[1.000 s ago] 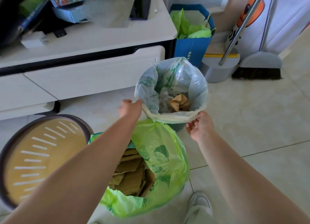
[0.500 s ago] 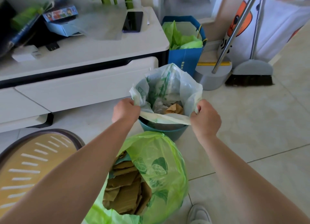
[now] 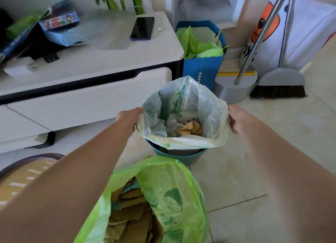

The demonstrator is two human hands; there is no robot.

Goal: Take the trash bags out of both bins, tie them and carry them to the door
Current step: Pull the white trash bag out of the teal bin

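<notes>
Left hand [image 3: 130,118] pinches one edge of the thin, crinkly pale bag [image 3: 209,113]. Its mouth is stretched wider than half a sec ago, and it's partway out of the round teal bin [image 3: 181,157]. Right hand [image 3: 240,120] grips the other edge. Two bags total: the glossy green bag [image 3: 172,197] of cardboard sits nearer, untied.

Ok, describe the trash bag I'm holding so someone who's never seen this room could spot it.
By the right end of the low white cabinet, a teal bin stands on the floor. The trash bag sits in it, its rim gripped by the left hand and right hand. It is whitish, see-through with green leaf print, unlike the bright green bag nearer and the blue gift bag behind.
</notes>
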